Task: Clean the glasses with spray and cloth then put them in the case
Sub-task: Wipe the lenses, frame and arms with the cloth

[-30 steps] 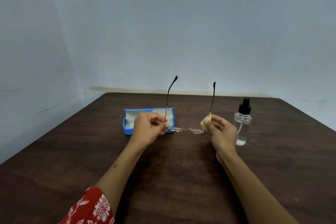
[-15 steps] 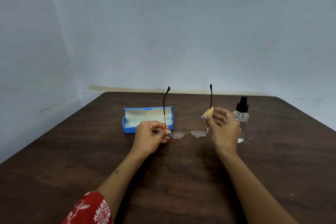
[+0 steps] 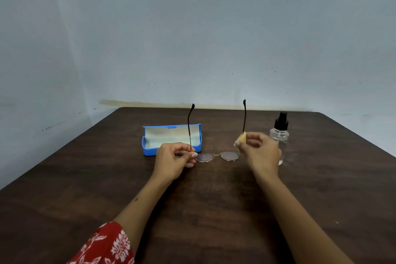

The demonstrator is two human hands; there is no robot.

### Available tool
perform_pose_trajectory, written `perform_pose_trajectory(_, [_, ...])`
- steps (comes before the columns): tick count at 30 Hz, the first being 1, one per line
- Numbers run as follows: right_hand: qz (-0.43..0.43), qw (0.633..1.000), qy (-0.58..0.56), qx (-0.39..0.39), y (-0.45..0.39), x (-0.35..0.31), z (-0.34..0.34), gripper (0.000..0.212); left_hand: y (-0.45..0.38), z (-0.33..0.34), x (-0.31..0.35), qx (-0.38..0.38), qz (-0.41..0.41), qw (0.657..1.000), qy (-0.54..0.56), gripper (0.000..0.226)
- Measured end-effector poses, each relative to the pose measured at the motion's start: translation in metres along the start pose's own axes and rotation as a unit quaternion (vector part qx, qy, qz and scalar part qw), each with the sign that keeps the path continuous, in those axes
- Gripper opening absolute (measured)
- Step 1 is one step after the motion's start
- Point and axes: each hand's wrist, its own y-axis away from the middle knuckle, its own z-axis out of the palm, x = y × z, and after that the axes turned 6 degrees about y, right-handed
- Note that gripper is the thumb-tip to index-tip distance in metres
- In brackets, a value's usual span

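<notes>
Thin gold-rimmed glasses [image 3: 217, 156] hang low over the dark wooden table [image 3: 90, 178], lenses down and both temples pointing up. My left hand [image 3: 174, 159] pinches the frame at its left hinge. My right hand [image 3: 260, 153] holds a small folded yellow cloth [image 3: 241, 139] in its fingertips, right beside the right temple and just above the right lens. Behind my left hand lies the open blue case [image 3: 171, 139] with a pale lining. A clear spray bottle [image 3: 279, 137] with a black pump stands upright behind my right hand, which partly hides it.
The table reaches a grey wall at the back and another wall on the left. A red flowered sleeve [image 3: 105, 246] shows at the bottom left.
The glasses have tipped from lens-edge-on to lenses facing down and sunk slightly. My right hand lifted the cloth off the right lens and now holds it above, beside the temple.
</notes>
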Motion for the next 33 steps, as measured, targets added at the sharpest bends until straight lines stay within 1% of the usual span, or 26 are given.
perform_pose_trajectory(1, [0.016, 1.0, 0.025, -0.01, 0.001, 0.001, -0.001, 0.022, 0.0, 0.0, 0.0, -0.001, 0.0, 1.0, -0.002, 0.009])
perform_pose_trajectory(3, [0.025, 0.999, 0.028, -0.012, 0.0, -0.002, -0.002, 0.022, 0.001, 0.0, 0.001, -0.006, -0.004, 1.0, -0.008, 0.01])
perform_pose_trajectory(7, [-0.023, 0.997, -0.068, 0.025, -0.01, -0.026, -0.005, 0.018, 0.001, 0.001, 0.001, -0.012, -0.012, 1.0, -0.011, 0.011])
perform_pose_trajectory(9, [-0.04, 0.995, -0.081, 0.04, -0.014, -0.034, -0.007, 0.019, 0.001, 0.001, 0.001, -0.014, -0.009, 1.0, -0.006, 0.011])
perform_pose_trajectory(12, [-0.02, 0.998, -0.05, 0.038, -0.012, -0.03, -0.007, 0.02, 0.001, 0.0, 0.002, -0.018, -0.006, 1.0, -0.001, 0.01])
perform_pose_trajectory(15, [0.031, 0.999, 0.016, 0.009, -0.003, -0.013, -0.006, 0.021, 0.001, -0.001, 0.002, -0.022, -0.008, 1.0, -0.004, 0.011])
perform_pose_trajectory(17, [0.036, 0.999, 0.032, 0.0, -0.001, -0.011, -0.006, 0.021, 0.001, 0.0, 0.002, -0.023, -0.01, 1.0, -0.005, 0.011])
perform_pose_trajectory(19, [0.006, 1.0, -0.005, 0.014, -0.005, -0.023, -0.007, 0.018, 0.0, 0.0, 0.001, -0.023, -0.01, 1.0, -0.008, 0.01])
perform_pose_trajectory(23, [-0.076, 0.993, -0.077, 0.045, -0.015, -0.055, -0.013, 0.02, 0.0, 0.0, 0.002, -0.026, -0.011, 1.0, -0.011, 0.009])
perform_pose_trajectory(26, [-0.098, 0.992, -0.068, 0.039, -0.012, -0.055, -0.012, 0.018, 0.001, 0.0, 0.003, -0.024, -0.004, 1.0, 0.008, 0.008])
perform_pose_trajectory(27, [-0.092, 0.994, -0.047, 0.035, -0.01, -0.05, -0.01, 0.017, 0.001, 0.0, 0.002, -0.023, -0.002, 1.0, 0.013, 0.009])
perform_pose_trajectory(29, [-0.051, 0.998, 0.01, 0.023, -0.005, -0.035, -0.009, 0.014, 0.001, 0.0, 0.002, -0.021, -0.003, 1.0, 0.012, 0.013])
perform_pose_trajectory(31, [0.015, 0.998, 0.057, -0.016, -0.001, -0.018, -0.008, 0.017, 0.0, 0.0, 0.001, -0.023, -0.003, 1.0, 0.011, 0.014])
perform_pose_trajectory(33, [0.057, 0.995, 0.071, -0.047, 0.0, -0.009, -0.008, 0.022, 0.0, 0.0, 0.0, -0.025, -0.003, 1.0, 0.015, 0.014])
